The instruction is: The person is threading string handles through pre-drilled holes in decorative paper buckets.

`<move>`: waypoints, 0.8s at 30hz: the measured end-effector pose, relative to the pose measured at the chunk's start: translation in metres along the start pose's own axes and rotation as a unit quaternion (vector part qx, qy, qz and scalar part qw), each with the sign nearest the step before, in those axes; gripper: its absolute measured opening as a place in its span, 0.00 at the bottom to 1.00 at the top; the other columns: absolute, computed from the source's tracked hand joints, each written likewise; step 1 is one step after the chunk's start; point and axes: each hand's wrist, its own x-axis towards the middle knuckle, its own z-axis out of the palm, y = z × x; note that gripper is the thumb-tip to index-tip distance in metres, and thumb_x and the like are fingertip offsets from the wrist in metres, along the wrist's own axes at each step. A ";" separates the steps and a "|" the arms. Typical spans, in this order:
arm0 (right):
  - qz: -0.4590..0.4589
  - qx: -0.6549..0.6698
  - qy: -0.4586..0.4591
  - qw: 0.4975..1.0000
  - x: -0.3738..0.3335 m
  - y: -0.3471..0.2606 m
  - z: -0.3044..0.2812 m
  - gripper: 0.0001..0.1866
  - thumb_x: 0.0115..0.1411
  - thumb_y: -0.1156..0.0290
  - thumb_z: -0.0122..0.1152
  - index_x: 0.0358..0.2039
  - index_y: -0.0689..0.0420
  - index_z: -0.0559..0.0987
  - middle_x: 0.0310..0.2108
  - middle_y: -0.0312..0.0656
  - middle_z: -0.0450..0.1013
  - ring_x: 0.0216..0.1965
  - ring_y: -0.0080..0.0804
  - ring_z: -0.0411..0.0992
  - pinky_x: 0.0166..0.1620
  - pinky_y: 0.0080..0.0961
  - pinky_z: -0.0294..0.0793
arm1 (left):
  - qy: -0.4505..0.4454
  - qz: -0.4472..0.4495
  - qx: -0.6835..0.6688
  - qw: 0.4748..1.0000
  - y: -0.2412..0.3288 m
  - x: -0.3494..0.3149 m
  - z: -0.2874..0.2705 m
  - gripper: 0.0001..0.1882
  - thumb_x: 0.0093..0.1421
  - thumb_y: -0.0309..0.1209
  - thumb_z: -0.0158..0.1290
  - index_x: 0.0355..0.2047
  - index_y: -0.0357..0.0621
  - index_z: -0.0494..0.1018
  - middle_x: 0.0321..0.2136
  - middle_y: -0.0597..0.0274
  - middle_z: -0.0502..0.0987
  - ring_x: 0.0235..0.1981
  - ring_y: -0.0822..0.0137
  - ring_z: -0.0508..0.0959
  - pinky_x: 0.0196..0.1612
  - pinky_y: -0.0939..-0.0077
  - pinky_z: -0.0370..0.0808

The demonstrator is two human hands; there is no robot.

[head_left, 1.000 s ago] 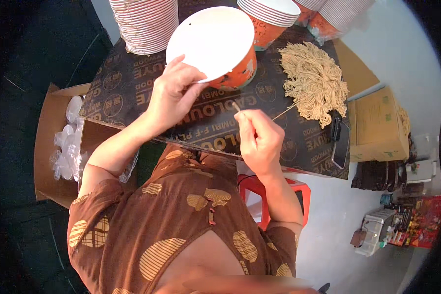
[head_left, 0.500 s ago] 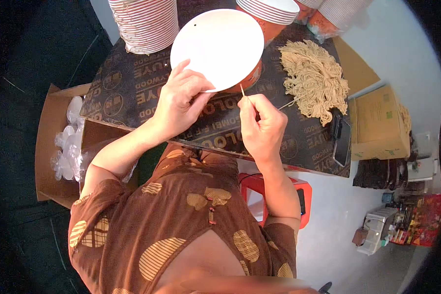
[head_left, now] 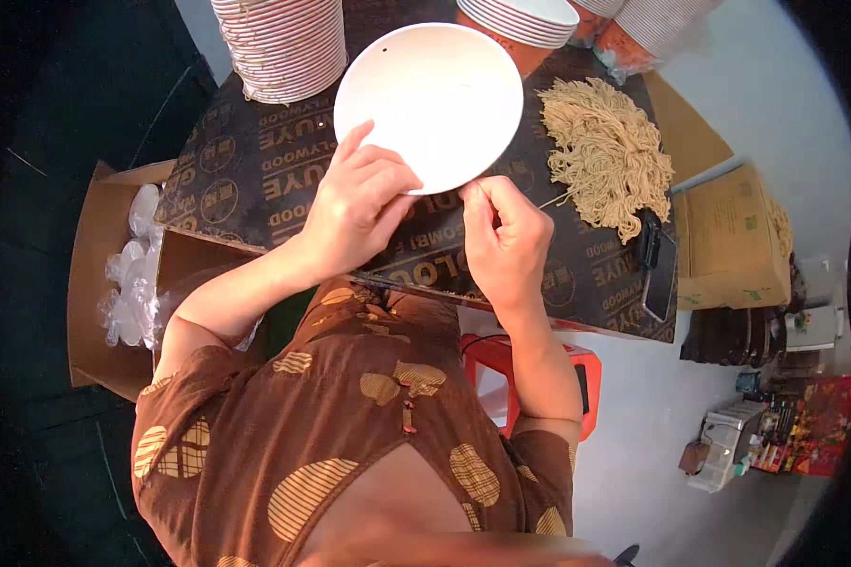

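Observation:
A paper bucket [head_left: 435,104] with a white inside is tilted so its round mouth faces me. A small dark hole shows near its far left rim. My left hand [head_left: 357,203] grips the near rim, fingers over the inside and thumb beneath. Closed in a pinch, my right hand [head_left: 507,236] is at the near right edge of the bucket. It holds a thin beige cord [head_left: 555,199], whose length trails right toward a loose heap of beige cords [head_left: 607,156]. The cord's tip is hidden at the rim.
Nested bucket stacks stand at the far left [head_left: 282,47] and far middle [head_left: 520,28] of the dark printed board table [head_left: 246,175]. A phone [head_left: 660,274] lies at its right edge. Left is a carton [head_left: 113,265] of clear plastic pieces, right another carton [head_left: 733,236], below a red stool [head_left: 584,392].
The bucket has tipped and shifted slightly right and nearer, so its rim meets my right fingertips. The cord tip, visible above my right fingers before, is now out of sight.

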 end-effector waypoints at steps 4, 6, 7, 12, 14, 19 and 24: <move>0.001 -0.005 -0.015 1.000 -0.004 0.006 0.004 0.07 0.59 0.78 0.56 0.24 0.64 0.71 0.17 0.47 0.67 0.16 0.38 0.66 0.23 0.29 0.65 | -0.019 0.026 0.028 0.999 0.004 -0.007 0.005 0.13 0.45 0.17 0.60 0.33 0.41 0.74 0.29 0.60 0.77 0.38 0.59 0.78 0.62 0.45 0.59; -0.003 0.013 -0.009 1.000 -0.007 0.008 0.004 0.08 0.59 0.77 0.56 0.23 0.64 0.71 0.16 0.47 0.67 0.16 0.39 0.66 0.22 0.30 0.65 | -0.014 0.050 0.039 0.998 0.004 -0.012 0.011 0.13 0.45 0.18 0.60 0.33 0.41 0.74 0.29 0.60 0.77 0.38 0.59 0.78 0.62 0.44 0.59; 0.031 0.022 -0.016 0.999 -0.009 0.009 0.002 0.10 0.59 0.77 0.56 0.22 0.64 0.70 0.16 0.48 0.66 0.15 0.39 0.66 0.22 0.30 0.64 | -0.009 0.073 0.049 0.996 0.004 -0.015 0.014 0.14 0.45 0.19 0.60 0.34 0.41 0.74 0.29 0.59 0.77 0.38 0.58 0.78 0.62 0.43 0.59; 0.075 -0.018 0.006 0.997 -0.021 0.027 0.010 0.14 0.59 0.75 0.58 0.19 0.65 0.67 0.14 0.50 0.65 0.14 0.40 0.65 0.21 0.32 0.63 | -0.130 0.044 0.016 0.990 0.013 -0.011 0.010 0.16 0.45 0.24 0.61 0.37 0.38 0.73 0.36 0.56 0.76 0.43 0.55 0.75 0.59 0.45 0.62; 0.089 -0.018 0.001 0.996 -0.027 0.033 0.014 0.15 0.58 0.75 0.58 0.18 0.64 0.67 0.14 0.51 0.65 0.14 0.42 0.65 0.21 0.32 0.63 | -0.163 -0.061 -0.097 0.980 0.008 -0.012 0.012 0.16 0.49 0.24 0.59 0.39 0.37 0.72 0.36 0.52 0.76 0.42 0.51 0.75 0.53 0.53 0.68; 0.100 -0.050 -0.007 0.994 -0.035 0.039 0.022 0.13 0.58 0.75 0.57 0.19 0.64 0.69 0.14 0.53 0.66 0.16 0.50 0.68 0.22 0.36 0.65 | -0.173 -0.222 -0.117 0.952 0.013 -0.001 0.024 0.12 0.61 0.31 0.49 0.39 0.33 0.70 0.32 0.44 0.76 0.37 0.45 0.76 0.41 0.58 0.71; 0.149 -0.064 -0.044 0.986 -0.037 0.041 0.025 0.08 0.60 0.72 0.55 0.28 0.65 0.76 0.21 0.58 0.71 0.27 0.57 0.74 0.28 0.43 0.70 | -0.190 -0.258 -0.053 0.946 0.005 0.001 0.050 0.19 0.61 0.39 0.48 0.31 0.29 0.73 0.27 0.38 0.76 0.33 0.41 0.77 0.39 0.53 0.72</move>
